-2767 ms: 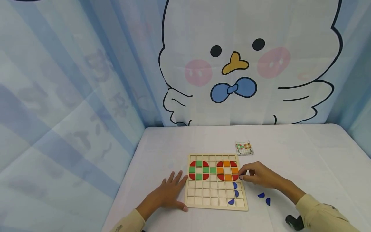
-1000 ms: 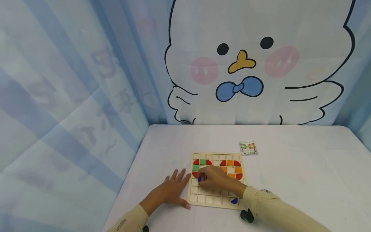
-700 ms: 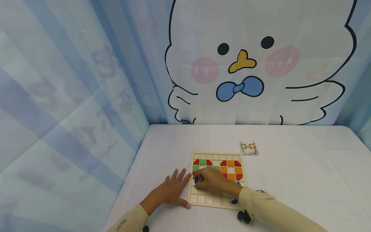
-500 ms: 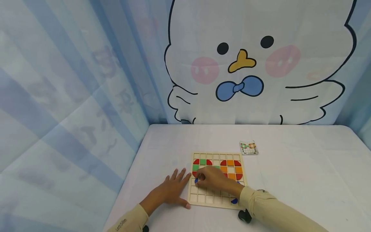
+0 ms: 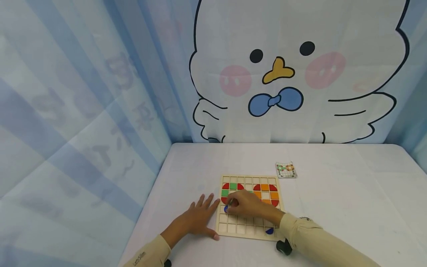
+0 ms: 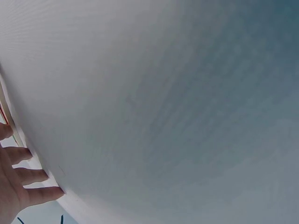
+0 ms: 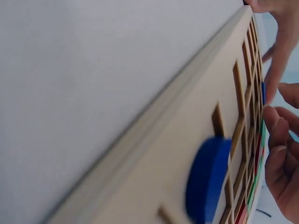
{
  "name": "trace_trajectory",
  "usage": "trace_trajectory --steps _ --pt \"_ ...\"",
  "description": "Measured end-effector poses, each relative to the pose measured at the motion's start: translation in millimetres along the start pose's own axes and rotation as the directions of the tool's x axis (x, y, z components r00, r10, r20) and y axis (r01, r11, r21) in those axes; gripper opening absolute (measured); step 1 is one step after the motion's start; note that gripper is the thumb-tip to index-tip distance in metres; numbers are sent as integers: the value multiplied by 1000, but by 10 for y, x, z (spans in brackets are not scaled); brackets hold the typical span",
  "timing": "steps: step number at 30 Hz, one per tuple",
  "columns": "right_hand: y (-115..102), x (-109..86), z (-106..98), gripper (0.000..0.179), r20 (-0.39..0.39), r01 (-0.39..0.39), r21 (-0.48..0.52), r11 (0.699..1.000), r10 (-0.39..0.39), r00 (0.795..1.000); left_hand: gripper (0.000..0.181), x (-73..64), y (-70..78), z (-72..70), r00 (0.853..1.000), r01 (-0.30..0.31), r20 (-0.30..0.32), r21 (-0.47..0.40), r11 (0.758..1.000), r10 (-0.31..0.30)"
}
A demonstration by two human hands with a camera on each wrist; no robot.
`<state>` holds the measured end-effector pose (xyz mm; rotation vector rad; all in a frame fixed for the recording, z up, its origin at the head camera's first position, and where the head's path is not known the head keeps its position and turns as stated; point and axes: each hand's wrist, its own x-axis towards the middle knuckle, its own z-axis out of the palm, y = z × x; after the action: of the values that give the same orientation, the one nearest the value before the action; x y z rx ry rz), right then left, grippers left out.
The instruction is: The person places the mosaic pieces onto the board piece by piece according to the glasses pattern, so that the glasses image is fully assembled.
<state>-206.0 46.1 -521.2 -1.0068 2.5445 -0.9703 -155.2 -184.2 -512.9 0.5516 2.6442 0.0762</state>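
A wooden grid board [image 5: 245, 233] lies on the table, bearing red, green and orange pieces in its upper rows. My left hand [image 5: 199, 219] lies flat with fingers spread, its fingertips and thumb at the board's left edge. Over the board's left half my right hand [image 5: 248, 204] bends its thumb and forefinger at a blue half-circle piece [image 5: 226, 209], which sits below the leftmost red piece [image 5: 224, 200]. The thumb covers part of it. Another blue half-circle piece [image 5: 269, 230] lies near the board's lower right, large in the right wrist view [image 7: 208, 182].
A small pattern card [image 5: 286, 170] lies behind the board's upper right corner. A black cylindrical thing [image 5: 284, 247] sits under the right sleeve. The right forearm covers the table beside the board's lower right corner.
My right hand has moved from the board's right edge to its left side, carrying a blue half-circle piece, now down in a cell. My left hand stays at the edge.
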Motion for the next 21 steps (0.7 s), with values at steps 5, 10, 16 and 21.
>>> trace_trajectory --steps 5,10,16,21 --pt "132 -135 -204 16 10 -7 71 997 7 1000 119 -3 33 -24 1000 14 -6 12 1000 -13" --pt "371 -358 -452 15 15 24 105 994 -26 1000 119 -9 46 -10 1000 29 -4 -3 1000 -29" --pt "646 -730 -748 17 44 -67 83 994 64 997 118 -20 60 -24 999 33 -5 -17 999 -33" --pt "794 -1114 -962 18 93 -174 64 983 168 981 118 -21 52 -23 1000 21 -10 -4 1000 -22"
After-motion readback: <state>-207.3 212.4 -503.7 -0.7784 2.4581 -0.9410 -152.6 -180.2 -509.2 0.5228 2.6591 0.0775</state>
